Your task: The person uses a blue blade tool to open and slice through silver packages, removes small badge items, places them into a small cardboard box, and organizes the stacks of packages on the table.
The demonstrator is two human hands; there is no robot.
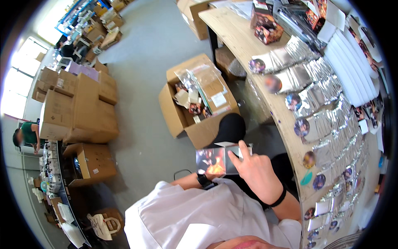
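A small flat printed box, with dark and orange artwork, is held in front of my body with pale flaps raised at its far edge. My left hand is closed on it from beneath, its fingers mostly hidden behind the box; a black watch is on that wrist. My right hand lies over the box's right part, two fingers stretched out and spread, touching it near the flaps. Its thumb is hidden. A black band circles the right wrist.
An open carton with printed boxes and packaging stands on the floor ahead. At right, a wooden table holds rows of silver packets with round pictured pieces, and stacked white trays. Large cartons and a person are at left.
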